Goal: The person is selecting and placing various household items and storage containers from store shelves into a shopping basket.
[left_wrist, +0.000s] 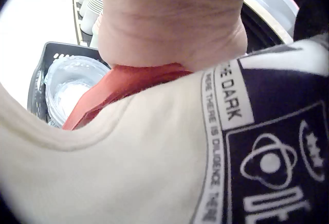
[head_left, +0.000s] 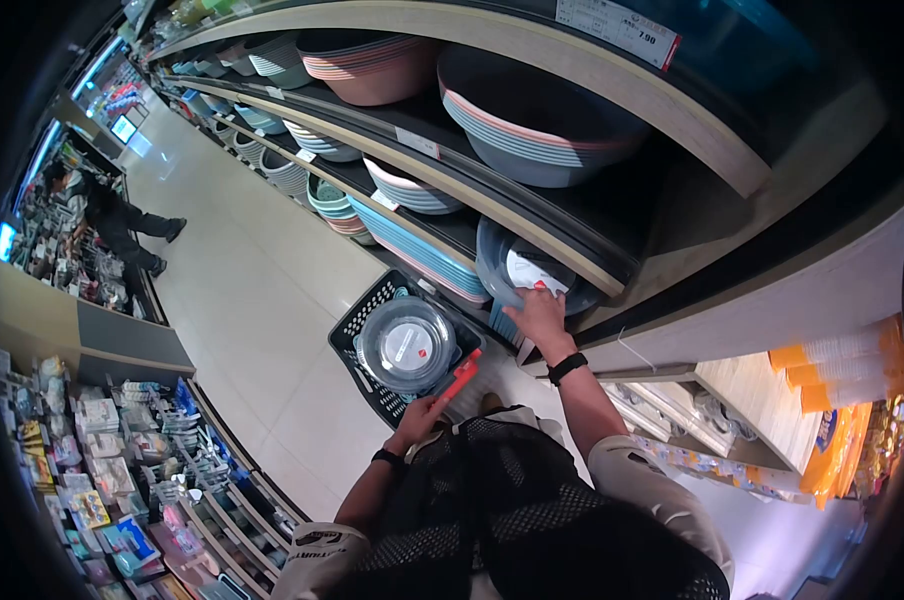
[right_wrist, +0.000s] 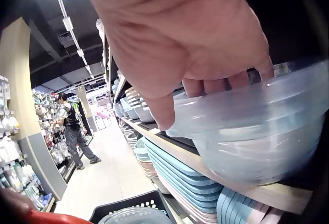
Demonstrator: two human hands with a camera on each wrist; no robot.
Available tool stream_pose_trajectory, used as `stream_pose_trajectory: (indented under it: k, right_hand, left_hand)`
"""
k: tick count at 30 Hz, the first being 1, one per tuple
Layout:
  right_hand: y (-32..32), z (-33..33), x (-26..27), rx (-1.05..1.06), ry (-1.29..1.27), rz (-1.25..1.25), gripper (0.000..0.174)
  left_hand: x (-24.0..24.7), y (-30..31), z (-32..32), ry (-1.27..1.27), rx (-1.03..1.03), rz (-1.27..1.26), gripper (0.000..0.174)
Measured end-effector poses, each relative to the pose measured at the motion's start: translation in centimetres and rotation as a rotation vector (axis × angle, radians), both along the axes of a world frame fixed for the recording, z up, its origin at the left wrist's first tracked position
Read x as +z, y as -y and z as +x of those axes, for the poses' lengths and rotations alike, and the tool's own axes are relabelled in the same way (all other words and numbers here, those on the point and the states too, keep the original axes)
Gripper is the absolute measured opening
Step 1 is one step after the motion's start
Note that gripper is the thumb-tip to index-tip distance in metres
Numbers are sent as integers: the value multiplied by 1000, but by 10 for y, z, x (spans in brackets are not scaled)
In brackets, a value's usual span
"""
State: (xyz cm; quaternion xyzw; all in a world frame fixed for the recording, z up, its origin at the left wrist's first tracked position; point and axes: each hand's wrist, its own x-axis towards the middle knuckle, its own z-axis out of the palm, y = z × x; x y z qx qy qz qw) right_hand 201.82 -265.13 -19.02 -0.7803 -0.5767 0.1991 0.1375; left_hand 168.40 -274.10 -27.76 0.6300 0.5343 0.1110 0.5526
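My right hand point(head_left: 540, 322) grips the near rim of a clear plastic basin point(right_wrist: 252, 141) on a low shelf, the thumb outside and the fingers over the inner side. More than one rim shows there, like nested basins, and a round white label lies inside. My left hand point(head_left: 417, 425) holds the red handle point(head_left: 460, 378) of a dark shopping basket point(head_left: 347, 318). Inside the basket sits another clear basin point(head_left: 407, 345) with a round white label. In the left wrist view, the palm side and a sleeve cover most of the handle.
Stacked blue tubs point(right_wrist: 177, 170) stand beside the held basin. Pink and grey basins point(head_left: 372, 70) fill the shelf above, whose wooden edge point(head_left: 572, 262) overhangs my right hand. A person point(right_wrist: 74, 129) stands at the racks across the aisle. Hanging goods point(head_left: 122, 480) line the left side.
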Motion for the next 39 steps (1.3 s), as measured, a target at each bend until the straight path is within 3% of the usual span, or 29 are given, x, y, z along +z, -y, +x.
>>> stream_pose_trajectory:
  k: [4,16,27,32,39]
  right_hand:
    - [-2,2,-4,-3,-52,-2,43]
    - [2,12,32,18,35,418,35]
    - [15,21,44,-24,79,503,35]
    - [38,12,42,120,101,750,36]
    - [79,-2,55,321,71,762,36]
  left_hand:
    - [0,1,2,-98,4,36,56]
    - [3,3,1,-119,-1,52,58]
    - [0,-4,-10,47,-36,-108,54]
    - [6,-5,-8,77,-34,-186,53]
    - [16,-10,-10,27,-51,-195,48]
